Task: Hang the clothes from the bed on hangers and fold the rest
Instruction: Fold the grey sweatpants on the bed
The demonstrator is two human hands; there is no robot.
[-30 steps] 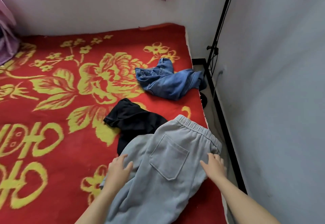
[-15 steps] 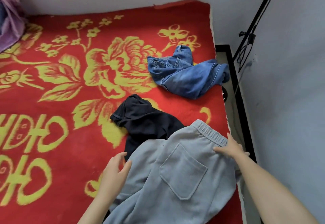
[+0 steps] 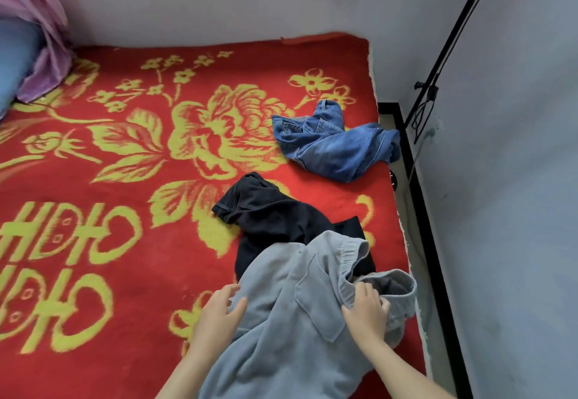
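My right hand [image 3: 366,311] is clamped on the elastic waistband of the grey sweatpants [image 3: 281,336], low and right of centre in the frame, with the fingers curled round a bunched fold. My left hand [image 3: 219,314] lies spread and relaxed on the pants' other edge and grips nothing.

My main worry is the black garment [image 3: 269,214] just above the pants. The grey fabric overlaps its lower end, so I think a quick lift would drag it along or tangle the two.

With only one side of the waistband gathered, I expect the pants to hang crooked. Any fold made from that would come out skewed unless the left hand takes its own corner.

The waistband sits close to the edge of the bed [image 3: 125,242] on the frame's right, where a dark gap runs along the wall. A loose pull that way could let cloth slide off.

The jeans [image 3: 331,148], in the upper right of the bed, already droop over that same edge, so a tug on the blanket might tip them down.
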